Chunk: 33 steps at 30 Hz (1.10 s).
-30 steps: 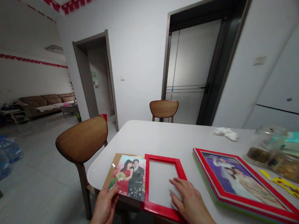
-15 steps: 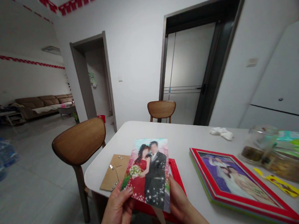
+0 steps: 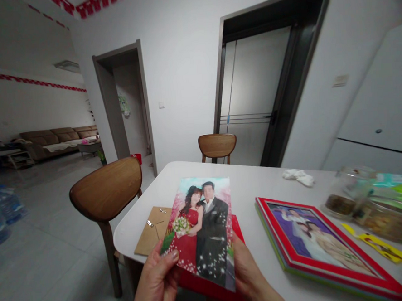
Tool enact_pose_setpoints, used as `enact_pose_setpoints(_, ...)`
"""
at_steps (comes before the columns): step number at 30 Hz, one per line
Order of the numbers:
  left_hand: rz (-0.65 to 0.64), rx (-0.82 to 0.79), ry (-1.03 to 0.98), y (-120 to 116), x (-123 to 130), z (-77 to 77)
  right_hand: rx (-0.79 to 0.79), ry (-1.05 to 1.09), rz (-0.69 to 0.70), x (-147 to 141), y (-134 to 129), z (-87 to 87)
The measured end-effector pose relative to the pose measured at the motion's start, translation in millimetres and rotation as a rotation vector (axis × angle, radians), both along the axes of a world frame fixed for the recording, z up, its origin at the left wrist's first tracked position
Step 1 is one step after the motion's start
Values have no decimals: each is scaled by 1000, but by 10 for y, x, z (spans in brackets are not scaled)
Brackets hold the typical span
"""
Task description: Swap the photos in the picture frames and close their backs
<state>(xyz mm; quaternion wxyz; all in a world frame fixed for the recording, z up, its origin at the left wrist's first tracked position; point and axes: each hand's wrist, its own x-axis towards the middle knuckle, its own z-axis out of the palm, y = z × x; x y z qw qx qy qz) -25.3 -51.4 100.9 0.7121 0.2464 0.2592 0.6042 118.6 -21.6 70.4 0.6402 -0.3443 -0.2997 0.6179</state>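
A printed photo (image 3: 206,232) of two people, one in a red dress and one in a dark suit, is held up between my hands over the table's near edge. My left hand (image 3: 157,276) grips its lower left corner, thumb on the front. At the lower right edge, my right hand (image 3: 251,274) holds it from the side and behind, its fingertips hidden. Partly covered by the photo, a red picture frame (image 3: 237,230) lies underneath. To the left is a brown frame backing board (image 3: 153,230) with metal clips.
A stack of framed pictures, a red one (image 3: 315,239) on top, lies at right. Beyond it are glass jars (image 3: 343,196), a yellow packet (image 3: 384,247) and a crumpled tissue (image 3: 298,177). Wooden chairs (image 3: 110,190) stand left and behind the white table (image 3: 253,177).
The photo has been raised slightly and tilted more upright toward me, and it covers more of the red frame. Both hands keep their hold on it.
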Motion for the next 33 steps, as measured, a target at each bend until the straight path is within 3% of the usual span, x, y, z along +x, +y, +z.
enact_pose_setpoints(4, 47, -35, 96, 48, -7, -212, -113, -97, -107, 180, 50, -13)
enact_pose_setpoints(9, 41, -70, 105, 62, 75, -390, -149, -91, -25, 208, 9, -152)
enact_pose_setpoints(14, 24, -22, 111, 25, 140, -475, -73, -14, 70, 183, -21, -130)
enact_pose_setpoints(18, -91, 55, 180, 107, 57, -450, 20, -89, 65, 251, -50, -42)
enact_pose_setpoints(23, -301, 74, 256, 293, 22, -222, 23, -101, 132, 314, -89, 33)
enact_pose_setpoints(27, -216, 84, 222, 337, 182, -153, 11, -202, 119, 315, -86, -12)
enact_pose_setpoints(33, -209, 155, 297, 401, 249, -321, -62, -303, 54, 386, -12, -154)
